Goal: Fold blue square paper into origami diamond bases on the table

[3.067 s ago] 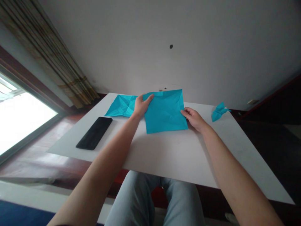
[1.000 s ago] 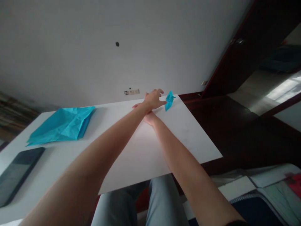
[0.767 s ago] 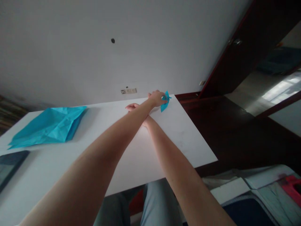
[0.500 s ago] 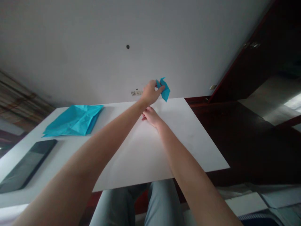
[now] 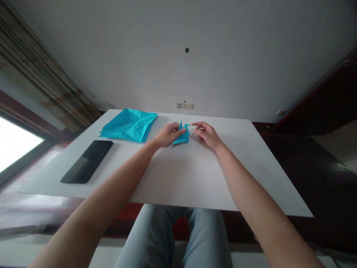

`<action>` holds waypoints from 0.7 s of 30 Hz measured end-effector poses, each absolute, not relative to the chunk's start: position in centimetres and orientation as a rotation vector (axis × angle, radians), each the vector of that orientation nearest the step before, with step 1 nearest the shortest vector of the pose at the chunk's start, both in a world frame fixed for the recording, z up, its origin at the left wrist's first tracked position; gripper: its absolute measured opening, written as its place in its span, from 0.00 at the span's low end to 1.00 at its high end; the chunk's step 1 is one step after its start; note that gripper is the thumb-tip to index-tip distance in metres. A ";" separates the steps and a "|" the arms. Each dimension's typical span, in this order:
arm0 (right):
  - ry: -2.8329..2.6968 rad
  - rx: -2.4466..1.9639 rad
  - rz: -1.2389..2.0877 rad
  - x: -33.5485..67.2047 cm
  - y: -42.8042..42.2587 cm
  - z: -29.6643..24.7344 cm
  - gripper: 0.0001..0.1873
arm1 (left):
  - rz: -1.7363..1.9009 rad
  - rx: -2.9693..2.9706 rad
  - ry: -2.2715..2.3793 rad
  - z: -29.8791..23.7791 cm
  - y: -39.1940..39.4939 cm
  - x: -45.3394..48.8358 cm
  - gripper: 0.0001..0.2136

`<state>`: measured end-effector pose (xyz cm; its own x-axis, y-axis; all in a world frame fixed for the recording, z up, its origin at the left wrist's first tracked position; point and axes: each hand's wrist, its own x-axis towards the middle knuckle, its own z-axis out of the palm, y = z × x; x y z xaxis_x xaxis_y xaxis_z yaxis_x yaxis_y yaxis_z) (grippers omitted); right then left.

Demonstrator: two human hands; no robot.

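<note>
A small folded origami figure of blue paper (image 5: 182, 135), with pointed tips, sits at the middle of the far half of the white table. My left hand (image 5: 169, 135) grips its left side between fingers and thumb. My right hand (image 5: 206, 134) is at its right, fingers spread and reaching towards its upper tip, with nothing held. A creased sheet of the same blue paper (image 5: 128, 125) lies flat to the left, apart from both hands.
A black phone or tablet (image 5: 87, 161) lies face up on the white table (image 5: 181, 182) at the left. A wall socket strip (image 5: 185, 106) sits behind the far edge. My jeans-covered knees (image 5: 173, 238) are below the near edge.
The blue figure has come down from above the table's far edge to the table's middle. My right hand has moved to its right side, and the view has swung back to centre.
</note>
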<state>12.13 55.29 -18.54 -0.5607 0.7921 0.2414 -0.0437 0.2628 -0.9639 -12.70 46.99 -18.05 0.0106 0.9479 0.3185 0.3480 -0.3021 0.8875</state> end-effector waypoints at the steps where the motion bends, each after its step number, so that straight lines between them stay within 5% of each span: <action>1: -1.801 -0.663 1.371 12.0 55.2 -18.6 0.25 | 1.272 1.802 1.360 -18.0 47.1 -12.7 0.29; 21: -1.834 -0.570 1.309 10.7 53.7 -17.3 0.29 | 1.055 1.897 1.180 -16.7 46.0 -12.4 0.34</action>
<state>10.75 53.68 -17.29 -0.5826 0.7370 0.3426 -0.0848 0.3641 -0.9275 -12.36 46.04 -16.74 0.2681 0.9195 0.2876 0.3889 -0.3764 0.8409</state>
